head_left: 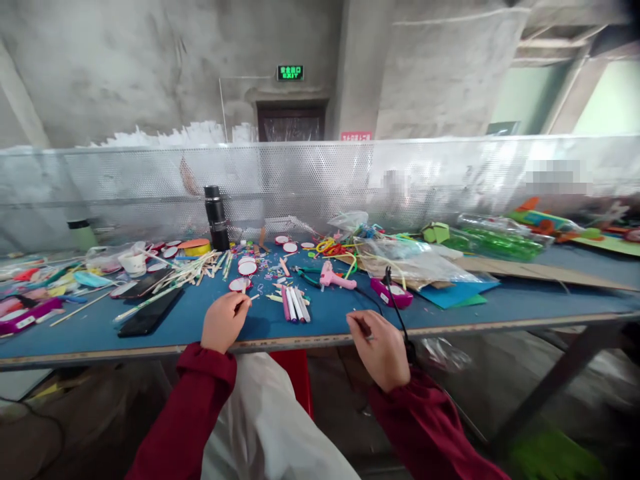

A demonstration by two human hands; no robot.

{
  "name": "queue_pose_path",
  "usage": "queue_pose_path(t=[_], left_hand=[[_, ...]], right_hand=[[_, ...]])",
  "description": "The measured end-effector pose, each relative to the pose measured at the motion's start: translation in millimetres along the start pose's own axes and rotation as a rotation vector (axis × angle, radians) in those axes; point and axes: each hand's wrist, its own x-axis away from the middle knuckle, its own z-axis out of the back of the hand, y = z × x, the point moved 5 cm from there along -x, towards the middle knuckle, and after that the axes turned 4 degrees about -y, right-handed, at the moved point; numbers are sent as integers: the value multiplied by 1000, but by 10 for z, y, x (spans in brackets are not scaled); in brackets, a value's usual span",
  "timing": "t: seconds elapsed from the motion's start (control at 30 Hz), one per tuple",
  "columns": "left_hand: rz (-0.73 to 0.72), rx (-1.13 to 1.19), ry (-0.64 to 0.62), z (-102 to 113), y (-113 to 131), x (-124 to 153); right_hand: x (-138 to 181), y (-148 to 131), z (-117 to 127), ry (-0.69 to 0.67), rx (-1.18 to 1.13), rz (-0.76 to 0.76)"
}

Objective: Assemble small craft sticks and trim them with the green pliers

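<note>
Near the table's front edge, my left hand (225,321) is closed in a pinch, and the end of a short pale stick (255,297) shows at its fingertips. Just beyond it lies a small round white disc with a red rim (241,285). My right hand (381,347) hovers at the front edge with thumb and forefinger pressed together; whatever is between them is too small to make out. Between the hands lie several marker pens (296,305) side by side. Behind them rest a pink glue gun (337,277) and dark-handled pliers (307,275).
A black phone (151,312) and a pile of thin wooden sticks (193,275) are on the left. A black bottle (216,219) stands at the back. On the right are a purple box (391,292), plastic bags (415,257) and cardboard (545,272). A black cable (395,300) rises beside my right hand.
</note>
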Motion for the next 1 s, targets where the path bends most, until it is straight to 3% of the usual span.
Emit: queue_pose_path(t=[0.23, 0.37, 0.6, 0.87, 1.0], left_hand=[[-7, 8, -12, 10, 17, 3], [-1, 17, -25, 7, 24, 7], [5, -3, -26, 1, 16, 6], [29, -19, -39, -5, -2, 6], [24, -21, -41, -11, 1, 7]], right_hand=[[-133, -62, -339, -24, -15, 49], [-443, 12, -381, -15, 122, 65], [-1160, 340, -503, -266, 523, -81], [-1045, 158, -717, -357, 487, -44], [-1168, 78, -833, -445, 533, -31]])
